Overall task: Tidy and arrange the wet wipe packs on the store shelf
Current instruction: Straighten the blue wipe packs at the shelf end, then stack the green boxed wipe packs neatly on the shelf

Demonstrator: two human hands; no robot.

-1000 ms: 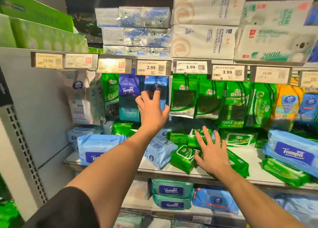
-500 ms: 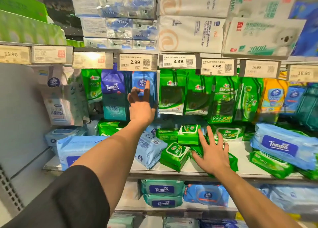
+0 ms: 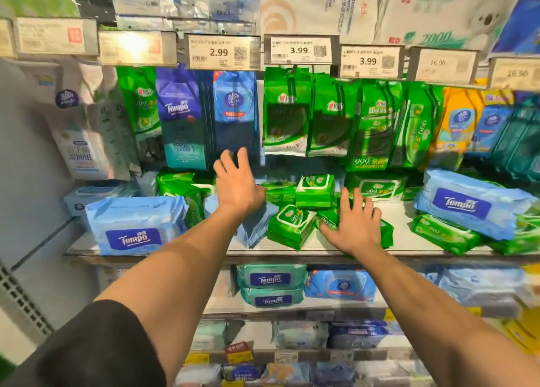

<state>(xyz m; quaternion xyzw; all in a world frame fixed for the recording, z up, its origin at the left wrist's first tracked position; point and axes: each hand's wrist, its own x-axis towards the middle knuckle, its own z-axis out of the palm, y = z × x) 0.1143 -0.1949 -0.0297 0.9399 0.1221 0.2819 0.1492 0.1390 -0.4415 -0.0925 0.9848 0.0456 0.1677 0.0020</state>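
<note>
Both hands reach over the middle shelf. My left hand hovers with fingers spread just below a hanging blue wipe pack, holding nothing. My right hand lies flat with straight fingers on a green wipe pack lying on the shelf. Beside it a small green pack leans tilted, and another green pack sits behind. A light blue pack leans under my left wrist. A big blue Tempo pack lies at the left.
Green packs hang in a row under the price tags. A large blue Tempo pack rests over green packs at the right. Tissue bundles fill the shelf above; more packs fill the shelves below.
My left hand has dropped from the hanging blue pack to just below it. My right hand stays on the green pack. The camera has moved closer and tilted down.
</note>
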